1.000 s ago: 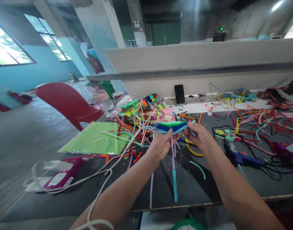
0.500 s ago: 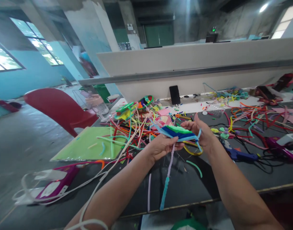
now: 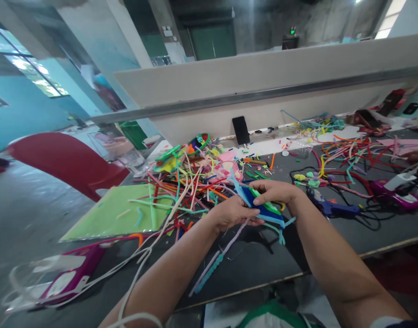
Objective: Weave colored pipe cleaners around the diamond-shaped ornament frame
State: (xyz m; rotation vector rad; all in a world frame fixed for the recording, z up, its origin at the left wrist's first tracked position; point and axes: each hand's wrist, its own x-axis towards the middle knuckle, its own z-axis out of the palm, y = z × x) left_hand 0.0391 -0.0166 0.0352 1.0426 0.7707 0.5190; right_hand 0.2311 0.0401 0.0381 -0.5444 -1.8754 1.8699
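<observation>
A small striped panel of fuzzy pipe cleaners (image 3: 266,213), light blue, dark blue and green, is held between both hands above the table. My left hand (image 3: 233,213) grips its lower left side, thumb on top and fingers underneath. From above, my right hand (image 3: 275,192) pinches the upper side, with its thumb on the dark blue band. Light blue ends stick out at the panel's upper left and lower right corners. Below my left hand a lilac and turquoise pipe cleaner (image 3: 234,239) trails to the table; whether it joins the panel is hidden.
Loose pipe cleaners (image 3: 191,182) lie heaped behind my hands. A green sheet (image 3: 109,214) and purple power strip (image 3: 75,273) with white cables are at left. A blue glue gun (image 3: 338,209) lies right; a phone (image 3: 241,130) leans behind. Another person's hand (image 3: 415,156) shows at the right edge.
My right hand has come from beside the panel's right end onto its top, closing on it. The panel now slopes down to the right. The view has turned slightly right.
</observation>
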